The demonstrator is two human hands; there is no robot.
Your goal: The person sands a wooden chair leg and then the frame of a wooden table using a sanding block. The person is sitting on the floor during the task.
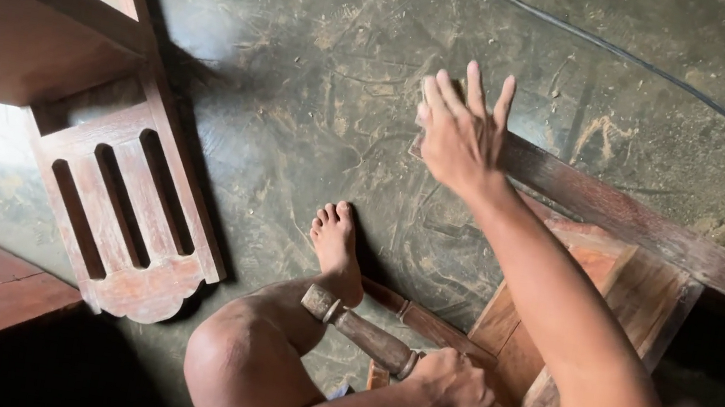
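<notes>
While the left hand (448, 400) grips the turned, rounded chair leg (362, 333) to steady the dark, worn wooden chair (602, 268) lying on the dusty floor (304, 80), the right hand (461, 132), fingers spread flat, presses on the far rail (646, 227), best rubbed along the grain with even pressure.

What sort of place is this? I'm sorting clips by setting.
Probably a furniture workshop: a dusty floor, an unfinished slatted wooden piece, and a wooden chair frame that the right hand rubs while the left hand grips its turned leg.
</notes>
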